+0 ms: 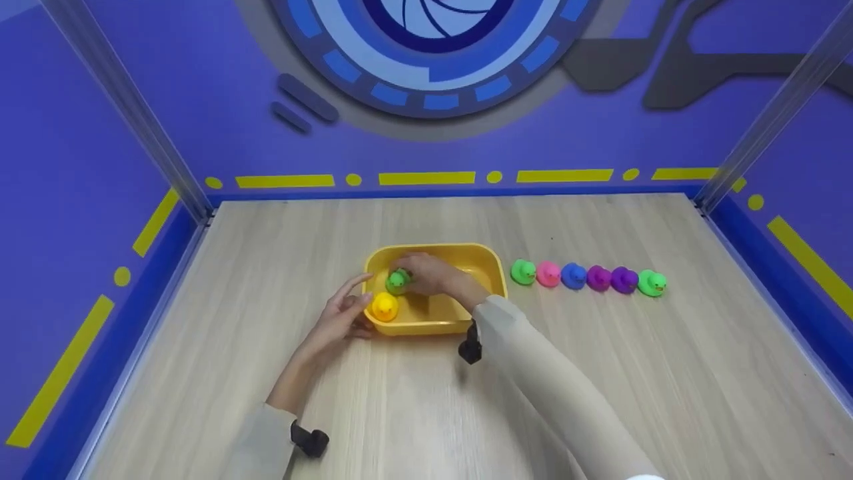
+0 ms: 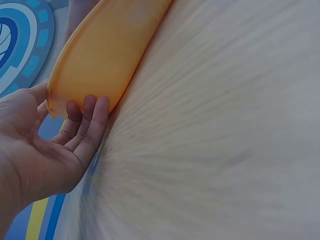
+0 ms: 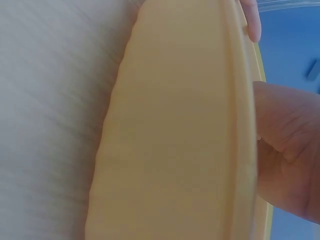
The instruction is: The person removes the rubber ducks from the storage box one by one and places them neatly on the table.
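Observation:
A yellow plastic tray [image 1: 436,328] sits on the table, and a yellow toy duck [image 1: 384,307] stands in its front left corner. My right hand [image 1: 430,272] reaches inside and holds a green toy duck [image 1: 398,282] near the left end, behind the yellow duck. The tray wall hides its fingertips in the right wrist view. My left hand [image 1: 341,317] holds the tray's left end, the thumb by the rim and the other fingers [image 2: 90,125] bent against the outer wall.
To the right of the tray, several toy ducks stand in a row on the wooden table [image 1: 600,373]: a green duck [image 1: 523,272], a pink duck [image 1: 548,274], a blue duck [image 1: 574,275], purple ones and another green one. Blue panels [image 1: 426,153] enclose the table's back and sides.

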Available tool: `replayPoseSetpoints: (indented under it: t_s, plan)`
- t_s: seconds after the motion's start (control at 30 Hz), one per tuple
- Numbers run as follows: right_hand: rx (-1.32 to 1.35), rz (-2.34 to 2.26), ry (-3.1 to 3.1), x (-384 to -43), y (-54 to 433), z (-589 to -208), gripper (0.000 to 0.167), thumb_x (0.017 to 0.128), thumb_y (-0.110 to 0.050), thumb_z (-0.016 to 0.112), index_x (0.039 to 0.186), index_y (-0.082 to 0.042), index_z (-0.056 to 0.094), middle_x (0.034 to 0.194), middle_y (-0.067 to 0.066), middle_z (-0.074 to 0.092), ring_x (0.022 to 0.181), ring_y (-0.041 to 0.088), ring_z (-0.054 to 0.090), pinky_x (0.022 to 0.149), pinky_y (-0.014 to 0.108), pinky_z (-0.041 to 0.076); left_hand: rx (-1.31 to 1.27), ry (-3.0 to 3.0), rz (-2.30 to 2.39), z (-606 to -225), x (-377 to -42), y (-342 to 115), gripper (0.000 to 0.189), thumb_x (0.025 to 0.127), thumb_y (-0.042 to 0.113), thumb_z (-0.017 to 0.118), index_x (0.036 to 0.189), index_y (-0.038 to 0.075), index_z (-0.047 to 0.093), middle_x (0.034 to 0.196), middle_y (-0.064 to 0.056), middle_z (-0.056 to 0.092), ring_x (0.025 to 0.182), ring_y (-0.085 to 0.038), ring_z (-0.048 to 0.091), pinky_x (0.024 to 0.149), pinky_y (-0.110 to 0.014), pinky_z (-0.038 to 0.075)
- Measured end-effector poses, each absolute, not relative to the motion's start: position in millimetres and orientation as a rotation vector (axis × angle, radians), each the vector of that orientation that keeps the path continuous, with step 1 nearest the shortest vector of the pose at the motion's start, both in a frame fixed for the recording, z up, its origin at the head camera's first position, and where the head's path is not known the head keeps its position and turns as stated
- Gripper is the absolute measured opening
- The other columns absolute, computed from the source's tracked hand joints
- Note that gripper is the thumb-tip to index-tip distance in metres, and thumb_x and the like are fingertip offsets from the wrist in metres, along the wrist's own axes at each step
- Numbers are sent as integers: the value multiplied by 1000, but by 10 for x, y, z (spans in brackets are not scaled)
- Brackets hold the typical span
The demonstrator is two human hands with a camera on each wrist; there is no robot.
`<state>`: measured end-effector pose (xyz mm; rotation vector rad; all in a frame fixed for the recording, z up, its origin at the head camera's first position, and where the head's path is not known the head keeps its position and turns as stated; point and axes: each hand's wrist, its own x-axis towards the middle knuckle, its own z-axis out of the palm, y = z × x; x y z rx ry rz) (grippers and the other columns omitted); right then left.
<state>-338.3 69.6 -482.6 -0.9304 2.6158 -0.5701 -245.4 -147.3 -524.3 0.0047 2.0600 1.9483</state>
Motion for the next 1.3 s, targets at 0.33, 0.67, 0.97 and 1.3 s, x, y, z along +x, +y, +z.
replayPoseSetpoints:
  t_s: [0.33, 0.67, 0.97, 1.3]
  plan:
    - [-968, -537, 2586, -3342, 929, -4789, 30, 97, -14, 71, 127, -10, 67, 124, 9, 70, 109, 24, 63, 106, 39, 54, -31, 2025, 1989, -5253, -2461, -1462, 49, 103, 41, 60, 150, 37, 47, 100, -6, 56, 79, -19, 63, 70, -34, 62]
    - [-912, -530, 2532, -3259, 1130, -4758, 30, 92, -13, 77, 120, -18, 68, 119, 3, 71, 103, 22, 60, 105, 38, 54, -33, 2063, 1973, -5252, -2473, -1458, 47, 104, 39, 59, 150, 37, 47, 99, -6, 56, 79, -20, 63, 71, -35, 63]
    - [-947, -435, 2566, -3213, 1186, -4785, 32, 89, -5, 78, 116, -15, 66, 118, 6, 70, 103, 23, 60, 105, 39, 53, 8, 2105, 1939, -5250, -2470, -1461, 51, 105, 38, 57, 153, 31, 43, 97, -6, 58, 76, -18, 65, 68, -33, 64]
    - [-897, -462, 2545, -3184, 1312, -4664, 29, 90, -15, 80, 117, -17, 68, 113, 3, 70, 99, 21, 60, 100, 39, 55, -15, 2084, 1957, -5241, -2460, -1459, 48, 104, 41, 59, 150, 35, 47, 99, -7, 57, 77, -20, 64, 68, -32, 63]
